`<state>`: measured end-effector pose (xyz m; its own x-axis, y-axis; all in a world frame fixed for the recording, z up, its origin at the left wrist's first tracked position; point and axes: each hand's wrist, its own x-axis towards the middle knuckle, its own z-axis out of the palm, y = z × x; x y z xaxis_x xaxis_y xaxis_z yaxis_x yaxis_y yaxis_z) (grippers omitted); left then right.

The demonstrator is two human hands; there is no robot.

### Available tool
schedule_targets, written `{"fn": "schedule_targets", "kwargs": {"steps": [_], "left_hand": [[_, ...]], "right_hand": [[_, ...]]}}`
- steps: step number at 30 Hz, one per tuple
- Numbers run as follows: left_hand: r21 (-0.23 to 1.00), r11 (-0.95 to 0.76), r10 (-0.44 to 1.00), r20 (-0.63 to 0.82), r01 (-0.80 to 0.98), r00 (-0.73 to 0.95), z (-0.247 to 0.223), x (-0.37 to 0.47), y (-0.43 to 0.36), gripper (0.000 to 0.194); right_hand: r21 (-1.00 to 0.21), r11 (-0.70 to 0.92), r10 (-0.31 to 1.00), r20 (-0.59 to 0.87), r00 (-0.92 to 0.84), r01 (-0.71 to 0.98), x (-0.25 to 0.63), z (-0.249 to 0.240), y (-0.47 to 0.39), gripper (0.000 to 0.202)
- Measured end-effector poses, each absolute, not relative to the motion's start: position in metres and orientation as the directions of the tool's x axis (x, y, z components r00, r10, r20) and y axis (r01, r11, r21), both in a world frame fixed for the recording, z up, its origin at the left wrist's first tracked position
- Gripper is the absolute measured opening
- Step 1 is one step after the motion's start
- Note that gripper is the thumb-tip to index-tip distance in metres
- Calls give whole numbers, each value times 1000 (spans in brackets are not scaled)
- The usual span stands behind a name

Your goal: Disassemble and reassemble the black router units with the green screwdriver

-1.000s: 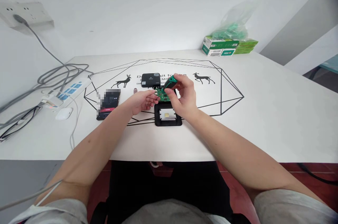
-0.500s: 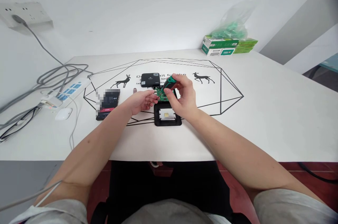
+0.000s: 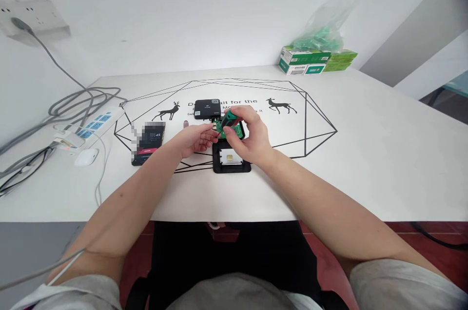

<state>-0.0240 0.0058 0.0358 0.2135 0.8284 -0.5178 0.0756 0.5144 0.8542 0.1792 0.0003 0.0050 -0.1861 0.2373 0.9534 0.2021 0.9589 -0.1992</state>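
A green circuit board (image 3: 237, 129) in a black casing lies at the middle of the desk. My right hand (image 3: 252, 137) is closed around a green-and-black screwdriver (image 3: 229, 118), held tilted with its lower end toward the board's left side. My left hand (image 3: 199, 139) has its fingers curled, thumb and fingertips at the board's left edge close to the screwdriver tip. Fingers partly hide that contact. Just in front of the board is a black cover (image 3: 232, 168) with a silver metal plate (image 3: 230, 157) in it. Behind sits a flat black box (image 3: 207, 109).
A phone (image 3: 149, 143) lies left of my left hand, and a small pinkish object (image 3: 186, 124) sits nearer. Farther left are an earbud case (image 3: 87, 157), a power strip (image 3: 98, 124) and coiled cables (image 3: 86, 98). Green-and-white boxes (image 3: 305, 59) under a plastic bag (image 3: 321, 37) stand back right.
The screwdriver handle has shifted slightly left and turned in my right hand, with the fingers moving along. My left hand stays at the board's edge. The whole view has shifted a little.
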Motion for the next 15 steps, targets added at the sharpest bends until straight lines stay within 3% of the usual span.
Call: {"fn": "schedule_targets", "kwargs": {"steps": [5, 9, 12, 15], "left_hand": [[858, 500, 837, -514, 122, 187, 38, -24, 6, 34], [857, 448, 869, -484, 255, 103, 34, -25, 8, 33], [832, 218, 956, -287, 511, 60, 29, -25, 9, 28], [795, -32, 972, -117, 606, 205, 31, -24, 6, 15]], "right_hand": [[-170, 963, 208, 962, -177, 209, 179, 7, -1, 56], [-243, 950, 263, 962, -81, 194, 181, 6, -4, 55], [-339, 923, 360, 928, -93, 181, 181, 4, -7, 52], [-387, 905, 415, 895, -164, 176, 180, 4, -10, 49]]}}
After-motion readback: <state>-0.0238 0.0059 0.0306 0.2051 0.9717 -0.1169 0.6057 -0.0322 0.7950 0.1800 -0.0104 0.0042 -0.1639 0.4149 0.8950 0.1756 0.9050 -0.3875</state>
